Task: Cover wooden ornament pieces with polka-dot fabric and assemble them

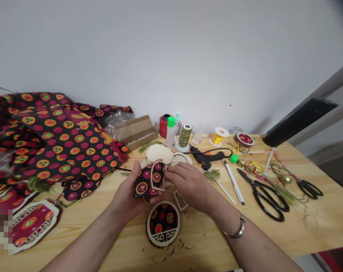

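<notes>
In my left hand (pixel 131 196) lies a black piece covered in patterned fabric (pixel 143 183), its thumb and fingers around the edge. My right hand (pixel 188 183) pinches a thin pale wooden frame (pixel 153 177) against the face of that piece; its fingertips are partly hidden. Just below the hands sits a round ornament (pixel 163 223) with a wooden rim and a lattice cutout over the same fabric. A small wooden lattice piece (pixel 181 200) lies under my right hand. Behind the hands, pale wooden blanks (pixel 159 154) are stacked on the table.
Patterned fabric (pixel 66 139) is heaped at left, near finished ornaments (pixel 32 224). At the back are a cardboard box (pixel 140 132), a green-capped bottle (pixel 170 132) and a thread spool (pixel 185 136). A glue gun (pixel 206 156), a white pen (pixel 234 183) and black scissors (pixel 264 196) lie right.
</notes>
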### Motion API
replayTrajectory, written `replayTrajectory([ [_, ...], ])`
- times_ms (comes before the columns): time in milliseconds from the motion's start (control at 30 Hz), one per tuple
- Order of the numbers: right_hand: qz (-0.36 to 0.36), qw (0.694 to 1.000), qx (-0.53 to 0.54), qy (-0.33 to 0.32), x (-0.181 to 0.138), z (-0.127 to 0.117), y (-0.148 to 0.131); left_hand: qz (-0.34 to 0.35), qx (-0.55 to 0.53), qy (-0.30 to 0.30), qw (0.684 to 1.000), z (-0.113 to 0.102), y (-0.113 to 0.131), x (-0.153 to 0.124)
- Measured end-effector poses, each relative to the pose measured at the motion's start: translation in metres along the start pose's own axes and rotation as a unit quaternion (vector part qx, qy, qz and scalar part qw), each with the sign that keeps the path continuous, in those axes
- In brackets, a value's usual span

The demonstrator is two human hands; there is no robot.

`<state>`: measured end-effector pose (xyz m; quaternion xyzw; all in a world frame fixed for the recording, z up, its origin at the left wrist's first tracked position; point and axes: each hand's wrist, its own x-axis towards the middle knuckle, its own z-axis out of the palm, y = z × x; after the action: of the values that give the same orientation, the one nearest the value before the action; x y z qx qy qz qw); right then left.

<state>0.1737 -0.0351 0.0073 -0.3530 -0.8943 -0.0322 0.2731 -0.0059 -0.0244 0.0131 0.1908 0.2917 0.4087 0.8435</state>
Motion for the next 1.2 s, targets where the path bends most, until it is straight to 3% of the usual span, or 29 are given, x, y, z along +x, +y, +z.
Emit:
replayTrajectory([
  [167, -0.017, 0.997, -0.049, -0.051, 0.003, -0.004, -0.006, -0.002, -0.001, 0.028, 1.000, 0.004, 0.000, 0.000],
  [433, 0.003, 0.998, -0.054, -0.037, 0.002, 0.003, -0.001, 0.028, 0.038, -0.038, 0.998, -0.005, -0.003, 0.001],
  [600, 0.029, 0.998, -0.034, -0.036, -0.001, 0.005, 0.000, 0.049, 0.090, -0.021, 0.995, -0.011, -0.004, 0.001],
  [867, 0.131, 0.980, 0.147, -0.036, 0.001, 0.003, 0.000, 0.097, 0.193, -0.057, 0.975, -0.020, -0.004, 0.006],
  [967, 0.213, 0.955, 0.204, 0.020, 0.003, 0.003, 0.000, 0.120, 0.227, -0.073, 0.964, -0.020, -0.005, 0.005],
  [1067, 0.284, 0.911, 0.287, 0.084, 0.004, -0.001, -0.003, 0.155, 0.274, -0.082, 0.946, -0.018, -0.006, 0.004],
  [1200, 0.258, 0.889, 0.375, 0.039, 0.007, -0.009, -0.009, 0.176, 0.319, -0.084, 0.927, -0.015, -0.007, 0.002],
])
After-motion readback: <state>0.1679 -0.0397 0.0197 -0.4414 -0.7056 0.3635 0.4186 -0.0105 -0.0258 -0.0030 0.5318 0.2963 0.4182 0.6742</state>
